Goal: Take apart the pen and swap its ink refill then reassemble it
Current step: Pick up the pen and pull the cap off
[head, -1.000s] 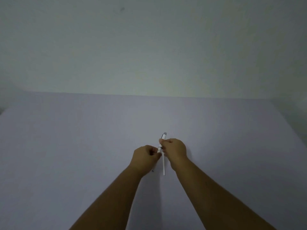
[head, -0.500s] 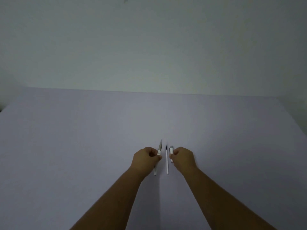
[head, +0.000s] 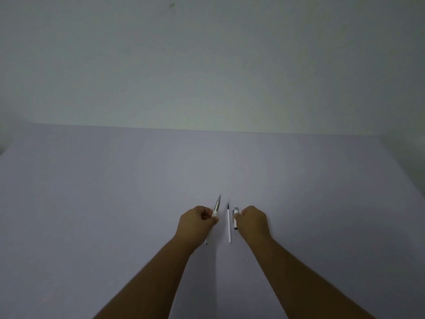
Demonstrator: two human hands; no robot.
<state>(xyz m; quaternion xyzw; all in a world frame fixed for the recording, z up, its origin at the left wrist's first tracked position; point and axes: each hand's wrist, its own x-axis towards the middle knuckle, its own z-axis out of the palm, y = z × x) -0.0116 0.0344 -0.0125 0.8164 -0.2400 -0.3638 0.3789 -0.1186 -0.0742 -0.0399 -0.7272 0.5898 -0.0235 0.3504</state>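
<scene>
The pen is in pieces. Its front part (head: 216, 206), a white barrel ending in a grey tapered cone, sits in my left hand (head: 197, 221); the cone points up and away from me, leaning a little to the right, and the barrel's white back end pokes out below my palm near the wrist. My left fingers are curled into a loose fist around it, thumb and forefinger pressed on the white collar just under the cone.

The pen's rear piece (head: 235, 218), short and white with a grey cap end and a dark tip at its near end, is in my right hand (head: 253, 221). My right fingers are bent in, and the fingertips pinch this piece at its side; it stands nearly upright in the view, just left of my knuckles.

Between my two hands lies an ink refill (head: 229, 224), a thin white tube with a dark tip pointing away from me. It rests flat on the table (head: 115, 203), touching neither hand, close beside the rear piece and a little further from the front part.

The table is a plain pale lilac surface. Both my forearms reach in from the bottom edge. Behind the table's far edge stands a bare, dim grey-green wall (head: 207, 65) with a small dark mark high up.
</scene>
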